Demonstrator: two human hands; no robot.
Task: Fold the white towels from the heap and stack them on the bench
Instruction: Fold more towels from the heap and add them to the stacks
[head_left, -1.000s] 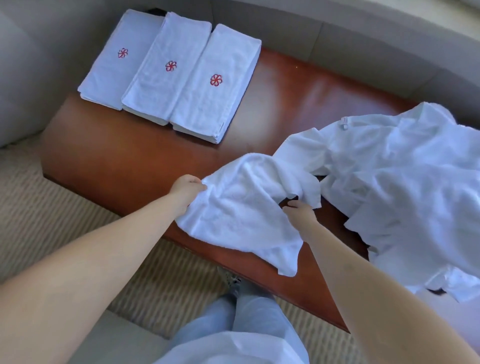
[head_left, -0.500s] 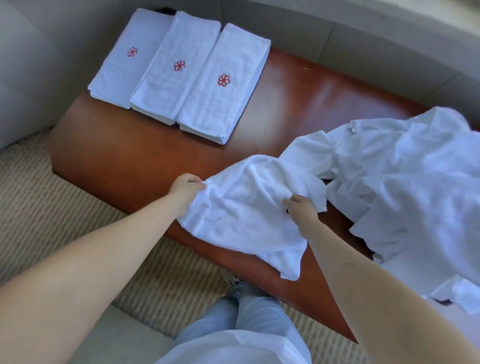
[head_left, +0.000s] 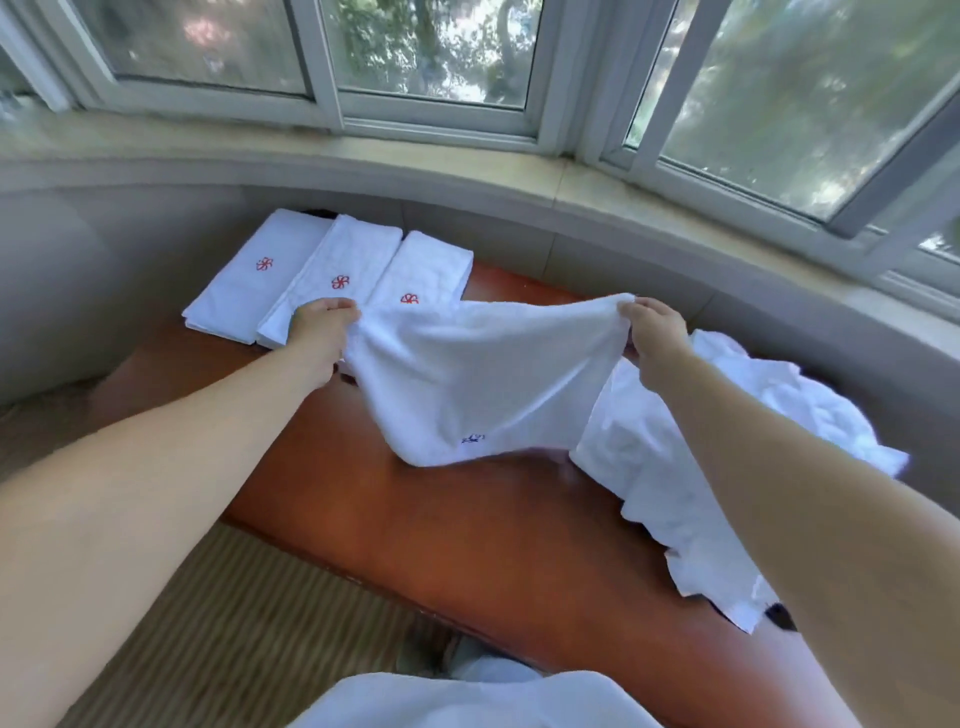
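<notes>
Since the earlier frame both hands have risen and drawn apart, and the crumpled towel that lay bunched between them on the surface is now lifted and stretched out; the camera has also tipped up, so the window (head_left: 431, 57) and its sill (head_left: 519, 176) come into sight.

Head view: one white towel (head_left: 483, 374) hangs spread in the air above the red-brown wooden surface (head_left: 467, 530). The left hand (head_left: 322, 325) pinches its upper left corner with curled fingers; the right hand (head_left: 655, 327) pinches the upper right corner the same way. Both arms reach forward, nearly straight, hands well apart with the top edge sagging slightly between them. A small blue emblem (head_left: 472, 439) shows near the towel's lower edge.

Three folded towels (head_left: 337, 275) lie side by side at the far left end of the surface, each with a red flower mark; the held towel partly covers the rightmost one. One heap of unfolded white towels (head_left: 691, 467) rests on the right part of the surface, under the right forearm. Striped carpet (head_left: 223, 634) lies below.
</notes>
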